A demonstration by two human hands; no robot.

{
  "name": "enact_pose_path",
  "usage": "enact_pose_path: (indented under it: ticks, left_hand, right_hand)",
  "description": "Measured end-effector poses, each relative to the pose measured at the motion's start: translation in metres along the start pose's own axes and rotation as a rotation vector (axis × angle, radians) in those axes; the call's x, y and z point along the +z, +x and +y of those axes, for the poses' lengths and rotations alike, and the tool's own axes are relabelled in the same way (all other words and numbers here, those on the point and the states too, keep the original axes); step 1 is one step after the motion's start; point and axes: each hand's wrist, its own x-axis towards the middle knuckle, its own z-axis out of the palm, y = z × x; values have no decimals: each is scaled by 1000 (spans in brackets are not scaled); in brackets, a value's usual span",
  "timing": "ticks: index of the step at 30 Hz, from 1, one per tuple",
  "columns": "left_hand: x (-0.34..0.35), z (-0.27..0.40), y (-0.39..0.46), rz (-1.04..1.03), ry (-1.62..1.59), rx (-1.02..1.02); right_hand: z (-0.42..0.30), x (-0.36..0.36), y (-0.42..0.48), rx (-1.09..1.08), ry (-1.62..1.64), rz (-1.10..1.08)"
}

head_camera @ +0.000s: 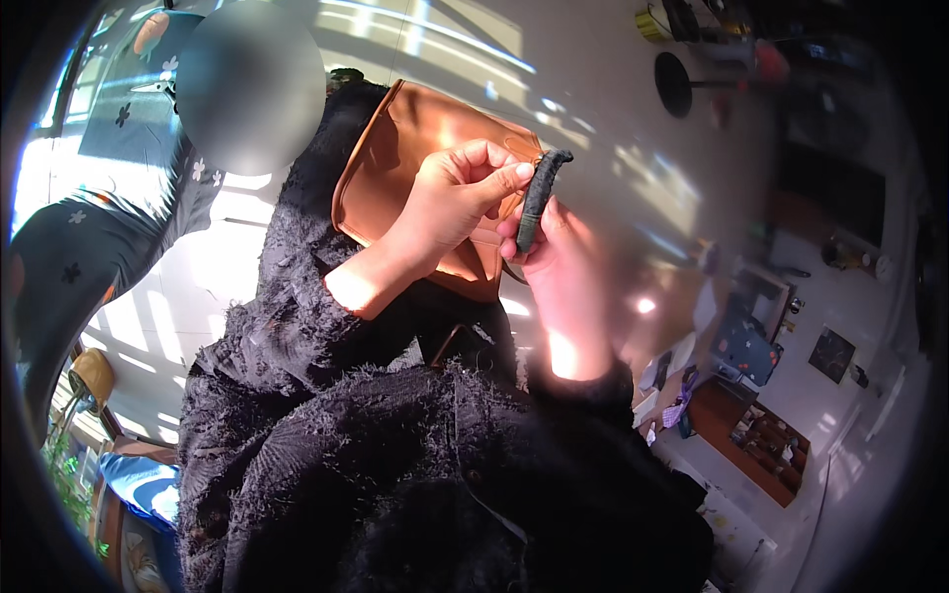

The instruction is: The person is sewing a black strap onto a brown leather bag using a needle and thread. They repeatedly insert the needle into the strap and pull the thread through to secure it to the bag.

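Note:
A narrow dark roll or strip of fabric, with a bent upper end and a greenish lower part, is held upright and slightly tilted. My right hand grips its lower part between thumb and fingers. At its upper left edge, my left hand pinches with thumb and forefinger; whether a small thing such as a needle is in that pinch does not show. Under and behind my hands a tan leather bag lies on my lap, partly hidden by my left hand and wrist.
At the left is another person in dark flower-patterned clothing, with scissors near them. A tan bag or hat is at the lower left. On the right are a brown wooden box with compartments and a dark round-topped stand.

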Motion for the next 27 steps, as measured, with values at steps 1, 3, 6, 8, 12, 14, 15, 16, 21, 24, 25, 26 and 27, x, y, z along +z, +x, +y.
enact_pose_path:
  ticks: [1, 3, 6, 8, 12, 14, 15, 16, 21, 24, 25, 26, 27]
  left_hand:
    - [1, 1, -1, -13, -2, -3]
    - [3, 5, -2, -41, -5, -11]
    - [1, 2, 0, -64, 36, -46]
    - [1, 3, -2, -18, 149, -17]
    - [2, 3, -1, 160, 206, -9]
    - [-2, 5, -7, 178, 171, -140]
    - [-2, 6, -10, 191, 157, -204]
    - [1, 8, -14, 166, 128, -285]
    - [4, -1, -17, -13, -108, -366]
    - [7, 2, -17, -17, -250, -356]
    - [6, 1, -17, -31, -267, -341]
    - [5, 0, -17, -46, -284, -327]
    - [5, 0, -17, -38, -279, -321]
  right_hand:
    - [1, -1, 1, 4, 0, -15]
    - [3, -7, 3, 11, 1, -42]
    - [2, -10, 4, 3, 38, -101]
    - [1, -8, 3, 11, 54, -57]
    - [1, -7, 2, 14, 85, 65]
    - [1, -10, 2, 9, 64, 56]
    - [2, -11, 2, 8, 58, 47]
    - [3, -13, 3, 10, 33, 43]
    - [2, -12, 3, 11, -14, -14]
    - [1, -10, 2, 2, -33, 14]
    - [2, -10, 1, -9, -32, 35]
    - [3, -10, 1, -19, -32, 56]
    - [4, -10, 1, -29, -30, 75]
